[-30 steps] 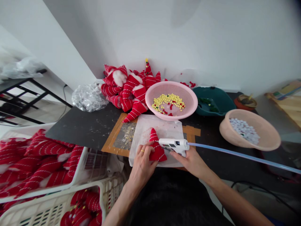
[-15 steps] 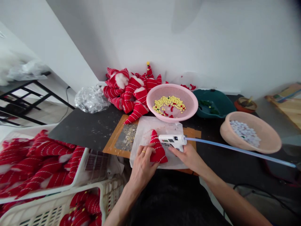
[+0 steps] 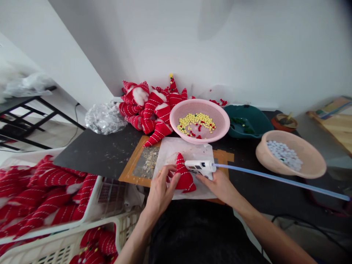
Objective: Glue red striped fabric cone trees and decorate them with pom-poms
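Note:
A small red cone-shaped felt hat (image 3: 185, 178) with white stitched lines lies on a white sheet (image 3: 167, 148), its tip pointing away from me. My left hand (image 3: 162, 185) is at the hat's left side, with red cloth showing between thumb and curled fingers. In my right hand (image 3: 220, 185) is a white hot glue gun (image 3: 200, 166), its nozzle pointing left, close beside the hat's upper right edge. A long translucent bluish glue stick (image 3: 275, 179) runs out of its back to the right. My right fingers are partly hidden by the gun.
Behind the sheet stands a pink basket (image 3: 176, 126) of yellow and red pompoms. To its left lies a pile of red striped hats (image 3: 156, 106); to its right are a green basin (image 3: 261, 124) and a peach bowl (image 3: 264, 159) of white pieces. Crates (image 3: 92, 205) of red pieces sit lower left.
My left hand has shifted slightly left, its fingers drawn back from the top of the hat to its left edge. The glue gun stays beside the hat. The view has shifted slightly.

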The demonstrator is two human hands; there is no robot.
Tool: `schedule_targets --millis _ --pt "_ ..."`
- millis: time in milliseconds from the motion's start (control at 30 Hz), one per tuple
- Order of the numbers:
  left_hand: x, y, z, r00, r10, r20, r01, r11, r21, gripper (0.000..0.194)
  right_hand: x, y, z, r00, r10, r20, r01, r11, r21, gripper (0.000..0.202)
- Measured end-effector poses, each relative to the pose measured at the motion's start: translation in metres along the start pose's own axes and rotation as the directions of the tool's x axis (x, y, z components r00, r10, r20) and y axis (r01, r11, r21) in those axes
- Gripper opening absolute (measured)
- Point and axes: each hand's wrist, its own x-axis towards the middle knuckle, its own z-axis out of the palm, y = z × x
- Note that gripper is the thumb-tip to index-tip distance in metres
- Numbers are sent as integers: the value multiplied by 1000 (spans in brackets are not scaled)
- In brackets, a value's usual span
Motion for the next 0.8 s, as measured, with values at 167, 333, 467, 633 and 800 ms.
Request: schedule_targets --millis 167,333,467,633,800 --pt "20 -11 9 999 34 -12 -32 991 128 36 -2 -1 -1 1000 -3 -6 3 1000 -1 41" --pt "25 -15 13 996 76 39 -80 987 139 31 -3 0 -2 1000 -24 -15 25 999 29 40" --pt "24 -14 12 995 77 58 -84 987 138 28 -4 1 -2 999 -29 -24 30 999 23 41" --pt "24 -15 13 994 80 69 -89 988 128 24 -5 -3 -3 1000 -2 -27 5 992 127 41" --pt "24 -17 13 993 90 72 -99 988 119 23 -3 -11 -7 994 60 -96 -33 966 256 41"
